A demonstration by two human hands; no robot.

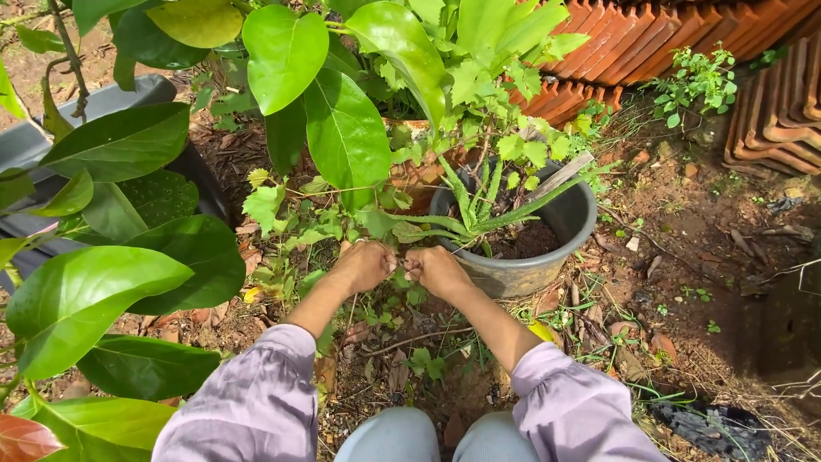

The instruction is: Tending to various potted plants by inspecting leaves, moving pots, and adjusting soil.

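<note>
Room is tight: big leaves [103, 291] crowd the left, a grey pot [522, 261] stands just right of the hands, and stacked roof tiles [650, 43] close the far edge. Open soil [684, 248] lies to the right. Both forearms reach forward from lilac sleeves [256, 402], wrists nearly meeting. The left hand [366, 265] and right hand [436, 271] are each curled into a fist, pinching a thin green stem [400, 275] between them, low over the weedy ground beside the pot's rim. One pot, two hands, one spiky plant [479, 210] in it.
</note>
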